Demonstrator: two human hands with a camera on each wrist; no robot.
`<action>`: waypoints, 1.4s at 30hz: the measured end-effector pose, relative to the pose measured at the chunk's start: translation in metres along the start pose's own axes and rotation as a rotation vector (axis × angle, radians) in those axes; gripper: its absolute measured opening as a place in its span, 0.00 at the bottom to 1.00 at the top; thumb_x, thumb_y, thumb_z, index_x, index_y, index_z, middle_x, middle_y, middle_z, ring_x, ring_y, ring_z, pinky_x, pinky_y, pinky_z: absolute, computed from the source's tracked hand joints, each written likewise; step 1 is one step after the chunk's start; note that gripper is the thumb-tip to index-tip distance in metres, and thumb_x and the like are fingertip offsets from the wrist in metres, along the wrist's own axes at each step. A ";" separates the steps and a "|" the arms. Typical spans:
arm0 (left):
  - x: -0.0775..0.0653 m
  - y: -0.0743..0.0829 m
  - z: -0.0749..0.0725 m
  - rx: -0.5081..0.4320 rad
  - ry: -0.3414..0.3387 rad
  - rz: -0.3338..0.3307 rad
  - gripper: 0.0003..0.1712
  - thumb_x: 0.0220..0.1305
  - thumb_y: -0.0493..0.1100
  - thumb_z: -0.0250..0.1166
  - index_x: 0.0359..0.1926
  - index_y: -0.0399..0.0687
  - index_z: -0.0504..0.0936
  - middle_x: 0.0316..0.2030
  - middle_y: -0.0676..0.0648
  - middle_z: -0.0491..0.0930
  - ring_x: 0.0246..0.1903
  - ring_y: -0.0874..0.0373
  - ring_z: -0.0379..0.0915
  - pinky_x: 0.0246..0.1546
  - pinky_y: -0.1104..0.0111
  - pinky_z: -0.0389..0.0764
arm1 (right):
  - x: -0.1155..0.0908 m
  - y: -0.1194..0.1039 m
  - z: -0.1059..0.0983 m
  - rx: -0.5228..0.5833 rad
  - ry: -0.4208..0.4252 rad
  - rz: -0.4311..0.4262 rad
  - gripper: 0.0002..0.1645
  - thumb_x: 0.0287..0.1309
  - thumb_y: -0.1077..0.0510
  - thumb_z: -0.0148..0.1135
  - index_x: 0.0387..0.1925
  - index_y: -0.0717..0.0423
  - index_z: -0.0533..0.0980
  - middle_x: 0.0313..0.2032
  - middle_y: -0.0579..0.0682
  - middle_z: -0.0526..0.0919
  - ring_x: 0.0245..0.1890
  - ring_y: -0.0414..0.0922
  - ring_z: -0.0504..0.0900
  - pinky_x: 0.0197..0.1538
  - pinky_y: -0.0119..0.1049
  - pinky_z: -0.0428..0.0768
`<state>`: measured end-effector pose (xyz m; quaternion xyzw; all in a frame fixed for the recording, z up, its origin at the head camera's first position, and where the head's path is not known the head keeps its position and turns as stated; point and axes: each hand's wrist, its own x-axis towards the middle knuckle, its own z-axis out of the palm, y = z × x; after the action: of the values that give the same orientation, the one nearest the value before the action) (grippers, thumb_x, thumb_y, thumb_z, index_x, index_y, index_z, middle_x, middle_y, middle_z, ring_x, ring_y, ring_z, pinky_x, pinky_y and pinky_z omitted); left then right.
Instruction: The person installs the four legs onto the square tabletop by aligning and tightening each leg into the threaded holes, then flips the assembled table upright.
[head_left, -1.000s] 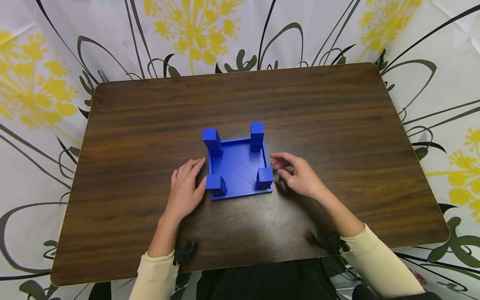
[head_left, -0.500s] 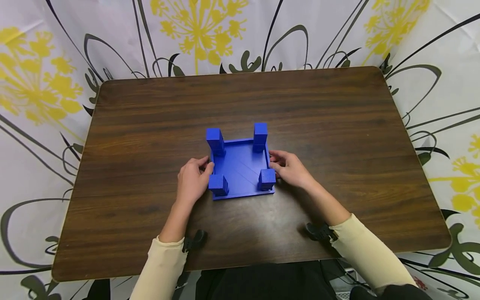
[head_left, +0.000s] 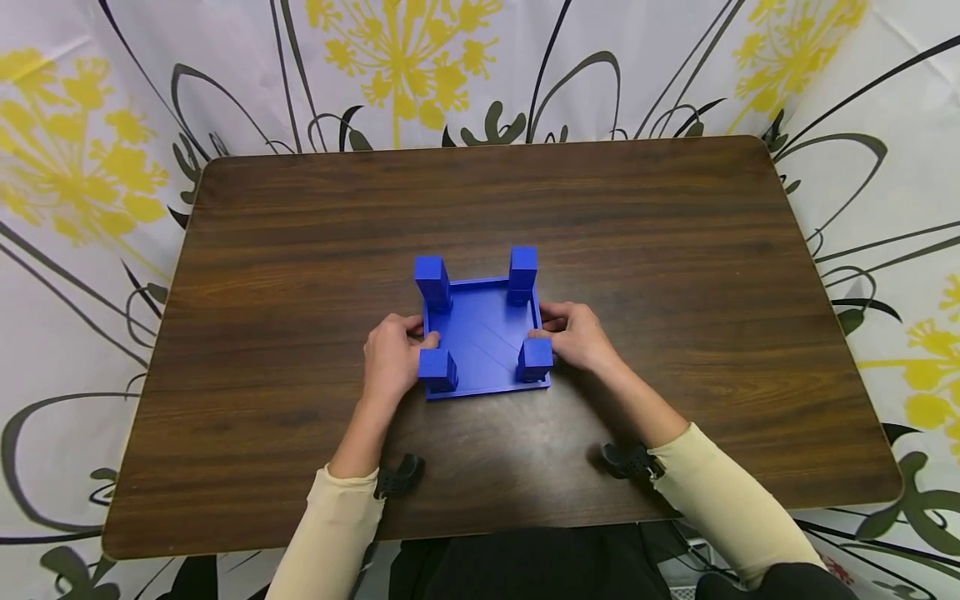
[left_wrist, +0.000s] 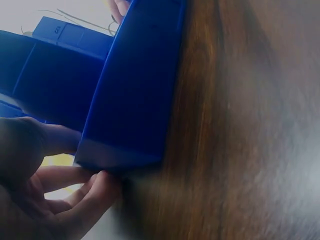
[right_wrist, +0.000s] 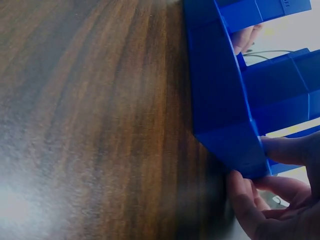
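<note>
A blue square tray-like piece (head_left: 483,333) lies on the wooden table, with a tall square post (head_left: 522,273) standing at each corner, like an upturned little table. My left hand (head_left: 392,354) grips its left side wall, thumb hooked over the rim between the two left posts. On the opposite side, my right hand (head_left: 579,337) pinches the right wall with the thumb over the rim. Both wrist views show fingertips low against the outer face of the blue wall (left_wrist: 132,90), close to the tabletop. Parts of both hands are hidden behind the piece.
The dark wood table (head_left: 300,217) has rounded corners, and its front edge runs just before the person's lap. A white curtain (head_left: 247,50) with yellow flowers surrounds it. Black wrist mounts (head_left: 401,473) stick out from both sleeves over the table.
Both hands have closed in on the blue piece. The left hand went from lying flat beside it to gripping its wall; the right hand came in from the right and took hold.
</note>
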<state>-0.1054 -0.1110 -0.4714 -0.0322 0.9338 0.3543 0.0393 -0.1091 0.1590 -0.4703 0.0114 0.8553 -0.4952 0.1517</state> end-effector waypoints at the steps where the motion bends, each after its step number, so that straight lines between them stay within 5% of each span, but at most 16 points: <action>1: 0.000 0.000 0.000 -0.007 0.006 0.008 0.23 0.58 0.44 0.68 0.51 0.34 0.84 0.37 0.41 0.81 0.40 0.47 0.78 0.45 0.52 0.73 | 0.000 0.000 0.000 0.003 0.010 0.004 0.30 0.54 0.63 0.70 0.58 0.71 0.75 0.45 0.65 0.83 0.43 0.54 0.83 0.42 0.37 0.79; 8: -0.003 -0.001 0.003 -0.071 0.096 0.071 0.22 0.54 0.39 0.65 0.51 0.36 0.85 0.37 0.40 0.83 0.36 0.48 0.82 0.40 0.52 0.75 | -0.001 0.002 0.003 0.056 0.058 0.014 0.29 0.52 0.64 0.72 0.56 0.68 0.77 0.45 0.64 0.84 0.45 0.54 0.84 0.49 0.43 0.78; 13: -0.003 0.000 0.002 -0.105 0.116 0.036 0.23 0.56 0.39 0.65 0.54 0.38 0.84 0.39 0.39 0.85 0.36 0.48 0.83 0.43 0.51 0.75 | -0.003 0.002 0.004 0.229 0.051 0.050 0.28 0.55 0.66 0.70 0.58 0.66 0.76 0.49 0.64 0.83 0.49 0.51 0.83 0.46 0.37 0.81; 19: -0.003 0.001 -0.002 -0.166 0.099 -0.012 0.24 0.59 0.41 0.66 0.57 0.41 0.82 0.39 0.39 0.86 0.37 0.49 0.85 0.45 0.54 0.78 | -0.006 -0.002 0.007 0.473 0.064 0.149 0.29 0.58 0.65 0.68 0.62 0.59 0.74 0.56 0.61 0.79 0.45 0.42 0.82 0.42 0.31 0.81; 25: -0.002 -0.002 -0.003 -0.228 0.056 0.005 0.22 0.65 0.41 0.63 0.59 0.40 0.80 0.47 0.41 0.84 0.39 0.50 0.83 0.43 0.58 0.79 | -0.005 0.000 0.010 0.581 0.100 0.201 0.28 0.60 0.63 0.67 0.62 0.57 0.74 0.58 0.58 0.78 0.43 0.41 0.83 0.42 0.34 0.82; 33: -0.003 -0.006 -0.002 -0.418 -0.005 -0.025 0.21 0.68 0.37 0.60 0.61 0.39 0.78 0.44 0.38 0.82 0.22 0.63 0.77 0.22 0.74 0.77 | -0.003 0.001 0.005 0.600 0.096 0.166 0.27 0.61 0.63 0.66 0.61 0.60 0.74 0.57 0.61 0.78 0.42 0.44 0.85 0.42 0.43 0.83; 37: -0.003 -0.005 -0.001 -0.455 -0.024 -0.062 0.22 0.68 0.38 0.60 0.61 0.39 0.78 0.44 0.38 0.82 0.21 0.68 0.74 0.22 0.76 0.76 | -0.003 0.003 0.003 0.584 0.089 0.164 0.27 0.61 0.62 0.66 0.61 0.60 0.75 0.57 0.60 0.78 0.41 0.42 0.84 0.42 0.42 0.83; 42: -0.004 -0.002 0.000 -0.454 -0.028 -0.096 0.22 0.69 0.40 0.60 0.61 0.39 0.78 0.46 0.39 0.82 0.31 0.61 0.78 0.29 0.76 0.75 | -0.002 0.003 0.000 0.570 0.087 0.175 0.27 0.61 0.62 0.66 0.61 0.61 0.74 0.58 0.60 0.78 0.39 0.41 0.84 0.41 0.39 0.83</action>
<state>-0.1016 -0.1127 -0.4726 -0.0795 0.8269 0.5534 0.0609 -0.1064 0.1607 -0.4721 0.1484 0.6832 -0.6996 0.1477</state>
